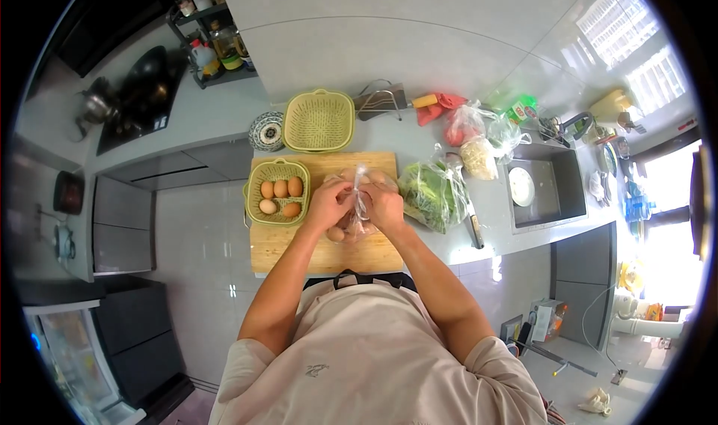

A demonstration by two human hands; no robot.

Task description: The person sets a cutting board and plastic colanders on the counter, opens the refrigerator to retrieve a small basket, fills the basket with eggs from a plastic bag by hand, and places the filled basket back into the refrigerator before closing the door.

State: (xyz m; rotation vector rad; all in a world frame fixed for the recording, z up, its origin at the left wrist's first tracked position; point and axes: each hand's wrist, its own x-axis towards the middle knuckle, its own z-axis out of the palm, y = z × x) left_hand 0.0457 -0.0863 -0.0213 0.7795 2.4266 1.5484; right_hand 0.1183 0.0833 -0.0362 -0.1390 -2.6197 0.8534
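A clear plastic bag of brown eggs rests on the wooden cutting board. My left hand and my right hand grip the gathered plastic at its top from either side, fingers closed. The fingertips are partly hidden in the plastic. To the left of the bag, a green basket stands on the board with several brown eggs in it. A bag of leafy greens lies just right of my right hand.
Behind the board are a second green basket and a patterned dish. A knife lies near the counter's front edge beside the greens. Farther right are bagged bean sprouts and the sink with a white bowl.
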